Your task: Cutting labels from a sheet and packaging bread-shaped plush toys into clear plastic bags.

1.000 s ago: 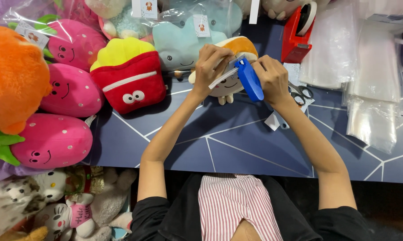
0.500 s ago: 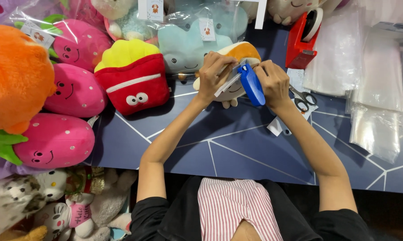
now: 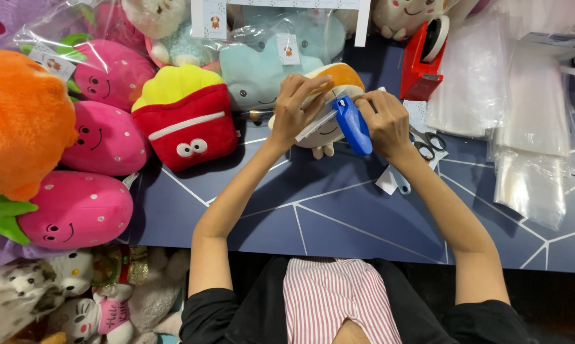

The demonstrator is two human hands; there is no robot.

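The right hand [image 3: 383, 121] grips a blue tagging gun [image 3: 352, 126] against a small cream-and-orange plush toy [image 3: 329, 102], which the left hand [image 3: 297, 102] clasps near the table's [image 3: 338, 216] far edge. A red fries plush [image 3: 187, 118] sits left; scissors [image 3: 427, 141] lie right.

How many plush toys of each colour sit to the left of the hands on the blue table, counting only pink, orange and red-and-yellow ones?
Pink strawberry plush: 3
Orange plush: 1
Red-and-yellow fries plush: 1
Total: 5
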